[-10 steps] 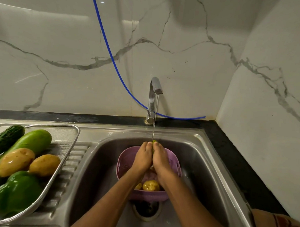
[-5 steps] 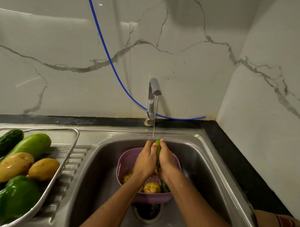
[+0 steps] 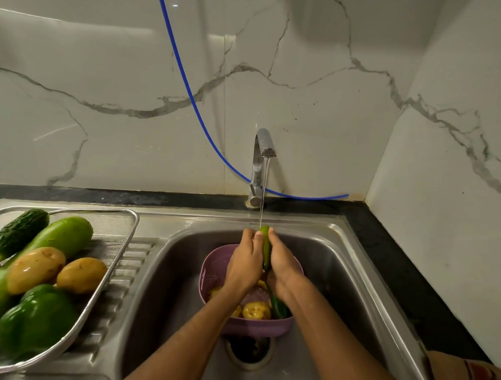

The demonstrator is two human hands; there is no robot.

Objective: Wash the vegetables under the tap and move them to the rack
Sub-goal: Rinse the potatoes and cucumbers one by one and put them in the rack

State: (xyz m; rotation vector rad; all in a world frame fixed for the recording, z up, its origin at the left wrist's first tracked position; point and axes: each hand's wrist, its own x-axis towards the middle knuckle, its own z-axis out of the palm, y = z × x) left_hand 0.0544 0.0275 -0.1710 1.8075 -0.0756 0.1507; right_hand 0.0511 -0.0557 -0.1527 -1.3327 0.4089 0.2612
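Note:
A long green vegetable is pressed between my left hand and my right hand, its tip under the thin stream from the chrome tap. Both hands hover over a purple plastic colander in the steel sink. In the colander lie a potato and the vegetable's dark green lower end. On the left drainboard a metal rack carries a cucumber, a pale green gourd, two potatoes and a green pepper.
A blue hose hangs down the marble wall and runs behind the tap. Black counter borders the sink at the back and right. The drain lies just below the colander.
My hands have risen slightly toward the tap, and more of the green vegetable shows between them; the view has tilted down a little.

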